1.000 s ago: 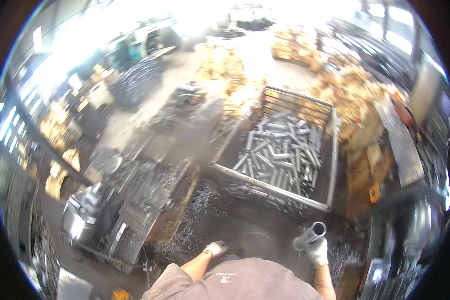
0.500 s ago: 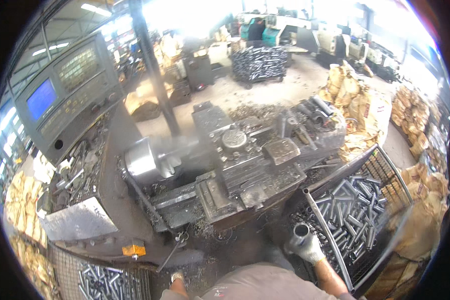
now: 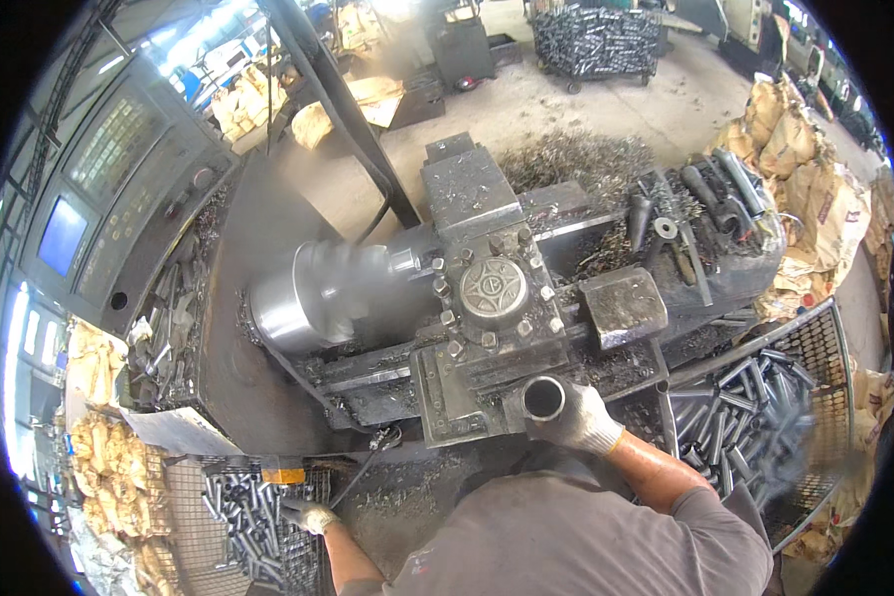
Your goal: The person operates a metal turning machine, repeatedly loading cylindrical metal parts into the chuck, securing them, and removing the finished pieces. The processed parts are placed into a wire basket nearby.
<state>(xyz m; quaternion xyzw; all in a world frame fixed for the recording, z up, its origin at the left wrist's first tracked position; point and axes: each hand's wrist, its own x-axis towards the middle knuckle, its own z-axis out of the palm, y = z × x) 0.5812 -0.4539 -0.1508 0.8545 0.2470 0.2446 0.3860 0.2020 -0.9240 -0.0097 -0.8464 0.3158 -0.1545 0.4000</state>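
Two gloved hands work at a lathe. The right hand [image 3: 576,417] has its grip closed around a short steel tube [image 3: 544,397], held upright so that its open dark bore faces the camera; the tube sits just in front of the lathe carriage [image 3: 487,298], at about five o'clock from the round cast cap on top of it. The left hand [image 3: 311,515] reaches down at seven o'clock from the tube into a wire basket [image 3: 194,497] of similar tubes; its fingers lie among them, but whether its grip has closed on one cannot be told.

At nine o'clock from the carriage the chuck [image 3: 313,293] is blurred, a smooth grey cylinder. Metal swarf lies on the lathe bed and on the floor beyond it at twelve o'clock. At three o'clock from the right hand a second wire basket [image 3: 824,338] holds many more steel tubes [image 3: 755,417]. A control panel [image 3: 109,199] with a blue screen stands at ten o'clock from the chuck. Tool holders [image 3: 710,194] rest on the tailstock end at two o'clock, with brown paper sacks [image 3: 815,199] piled beyond them.
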